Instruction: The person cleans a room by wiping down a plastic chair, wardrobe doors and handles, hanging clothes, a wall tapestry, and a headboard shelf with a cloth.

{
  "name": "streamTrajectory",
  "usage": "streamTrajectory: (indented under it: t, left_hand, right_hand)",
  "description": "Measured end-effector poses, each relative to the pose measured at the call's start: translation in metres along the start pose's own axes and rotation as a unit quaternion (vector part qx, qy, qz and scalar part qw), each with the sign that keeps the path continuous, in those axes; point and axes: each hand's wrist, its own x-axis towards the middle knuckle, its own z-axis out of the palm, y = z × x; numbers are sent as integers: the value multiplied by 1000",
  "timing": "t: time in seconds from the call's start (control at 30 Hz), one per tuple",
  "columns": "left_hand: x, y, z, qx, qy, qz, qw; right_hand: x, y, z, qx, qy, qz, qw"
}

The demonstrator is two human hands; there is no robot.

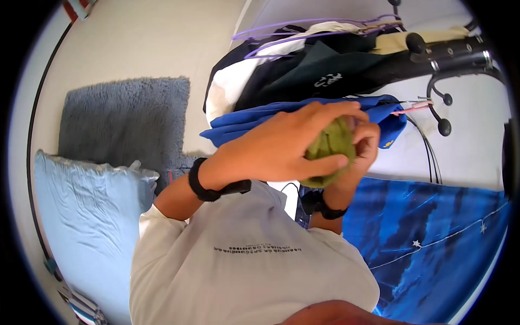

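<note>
My left hand point(295, 141) reaches across from the left and is closed on a bunched olive-green cloth point(330, 146), its thumb pressed along the near side and its fingers over the top. Against the cloth's right side is my right hand point(365, 146), fingers curled and closed on it, partly hidden behind the bundle. The cloth is folded or rolled up, so its full shape does not show. Both wrists wear black bands. Just behind the hands hangs a blue garment point(260, 122).
A black coat rack point(455, 57) with knobbed hooks carries dark and white clothes on purple hangers point(276, 35). A grey shaggy rug point(122, 116) lies on the floor beside a light-blue mattress point(89, 222). A dark-blue star-patterned cloth point(428, 238) spreads at right.
</note>
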Motion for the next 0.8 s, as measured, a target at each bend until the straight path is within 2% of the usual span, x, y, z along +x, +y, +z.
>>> streamTrajectory:
  t: [0.07,0.1,0.17,0.2,0.23,0.3,0.33,0.4,0.43,0.5,0.53,0.57,0.6,0.63,0.7,0.77,0.8]
  left_hand:
    - [-16,-23,-3,-54,80,62,993]
    - [-26,-27,-11,-51,87,54,993]
    - [-47,-32,-25,-66,88,43,993]
    - [-58,-27,-35,-64,91,8,994]
    - [-67,-26,-43,-90,101,-17,991]
    - [-76,-34,-59,-23,217,39,975]
    - [-79,-37,-70,-21,217,41,975]
    - [-79,-38,-91,24,381,95,919]
    - [-76,-34,-98,-21,405,84,910]
    - [-57,-48,-116,28,435,131,891]
    - [-44,-46,-120,30,433,132,891]
    - [-27,-40,-123,90,430,137,888]
    - [-10,-38,-126,149,426,142,881]
    - [5,-44,-130,150,422,146,882]
    - [32,-64,-135,215,326,76,918]
    - [49,-75,-127,249,295,129,914]
    - [57,-89,-122,268,322,173,891]
  right_hand:
    - [-5,10,8,-23,-139,34,990]
    - [-5,11,14,-15,-143,39,989]
    - [-2,8,26,-52,-261,32,963]
    - [-2,10,33,-54,-275,17,960]
    - [-1,11,39,-51,-276,20,959]
    - [3,14,51,-181,-257,-30,949]
    - [5,14,56,-220,-232,-66,945]
    - [7,16,58,-293,-169,-110,935]
    - [12,19,55,-335,-144,-141,920]
    - [27,11,54,-480,-146,-198,842]
    - [37,12,54,-523,-144,-244,804]
    - [48,17,55,-564,-139,-287,761]
    - [56,21,56,-596,-136,-261,747]
    - [60,24,60,-597,-130,-262,747]
    - [68,32,69,-631,-125,-219,733]
    - [72,41,67,-655,-145,-205,713]
    - [74,42,68,-666,-145,-205,702]
